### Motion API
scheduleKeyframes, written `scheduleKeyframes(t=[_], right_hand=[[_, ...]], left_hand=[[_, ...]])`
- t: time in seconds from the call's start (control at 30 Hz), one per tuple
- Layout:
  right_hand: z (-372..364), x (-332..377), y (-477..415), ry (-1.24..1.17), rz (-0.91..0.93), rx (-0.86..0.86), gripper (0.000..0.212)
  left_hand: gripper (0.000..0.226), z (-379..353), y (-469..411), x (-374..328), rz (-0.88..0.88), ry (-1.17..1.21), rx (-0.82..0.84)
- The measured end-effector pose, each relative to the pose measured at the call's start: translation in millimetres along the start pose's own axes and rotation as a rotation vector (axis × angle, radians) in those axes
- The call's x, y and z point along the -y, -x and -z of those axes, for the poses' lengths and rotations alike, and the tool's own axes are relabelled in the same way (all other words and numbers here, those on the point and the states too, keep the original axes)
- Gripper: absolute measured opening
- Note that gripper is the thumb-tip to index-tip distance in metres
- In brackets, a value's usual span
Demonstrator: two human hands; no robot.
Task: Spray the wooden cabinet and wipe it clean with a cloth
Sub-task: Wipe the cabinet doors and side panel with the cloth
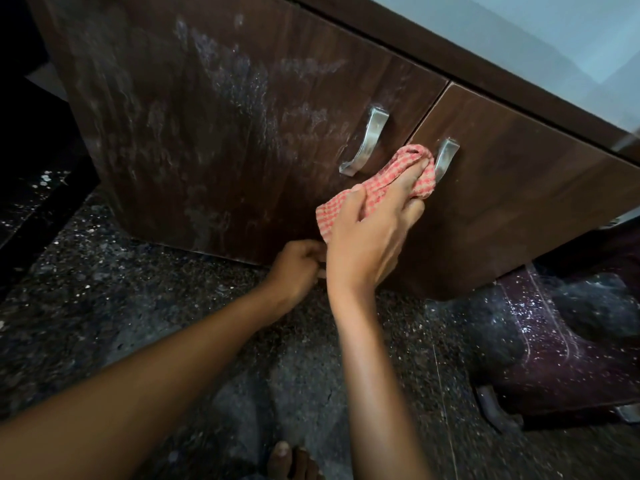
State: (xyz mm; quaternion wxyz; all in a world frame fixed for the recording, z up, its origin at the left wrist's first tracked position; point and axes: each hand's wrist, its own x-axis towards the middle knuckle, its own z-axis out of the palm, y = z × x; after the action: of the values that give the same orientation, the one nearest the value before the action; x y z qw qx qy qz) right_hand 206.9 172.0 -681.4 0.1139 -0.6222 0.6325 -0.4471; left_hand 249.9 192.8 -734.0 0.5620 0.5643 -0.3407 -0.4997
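My right hand [367,233] is clamped on a crumpled red-and-white checked cloth [377,187], pressing it to the dark brown wooden cabinet [214,133] at the seam between two curved silver metal handles [365,143]. My left hand [298,268] is curled closed at the door's bottom edge; I cannot tell whether it grips anything.

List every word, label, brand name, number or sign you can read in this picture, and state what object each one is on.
None: no readable text appears anywhere in this view.
The wooden cabinet doors carry only whitish smears, no lettering.
The two metal handles are plain.
The red-checked cloth under the right hand shows only its weave, no tag.
The speckled maroon object at the lower right has no visible label.
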Motion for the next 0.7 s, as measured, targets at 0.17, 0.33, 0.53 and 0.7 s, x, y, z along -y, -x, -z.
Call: scheduleKeyframes(t=[0.17, 0.33, 0.53, 0.7], right_hand=[[-6, 17, 3, -0.429, -0.265, 0.257, 0.111], [-2, 36, -9, -0.761, -0.527, 0.318, 0.115], [1, 47, -11, -0.884, -0.524, 0.271, 0.108], [1, 27, -2, -0.621, -0.262, 0.212, 0.098]], left_hand=[[0.029, 18, -4, -28, 0.007, 0.166, -0.201], [0.035, 26, 6, -54, -0.171, 0.189, -0.310], [0.026, 17, 12, -57, -0.277, 0.139, -0.283], [0.015, 13, 13, -47, -0.346, 0.030, -0.268]])
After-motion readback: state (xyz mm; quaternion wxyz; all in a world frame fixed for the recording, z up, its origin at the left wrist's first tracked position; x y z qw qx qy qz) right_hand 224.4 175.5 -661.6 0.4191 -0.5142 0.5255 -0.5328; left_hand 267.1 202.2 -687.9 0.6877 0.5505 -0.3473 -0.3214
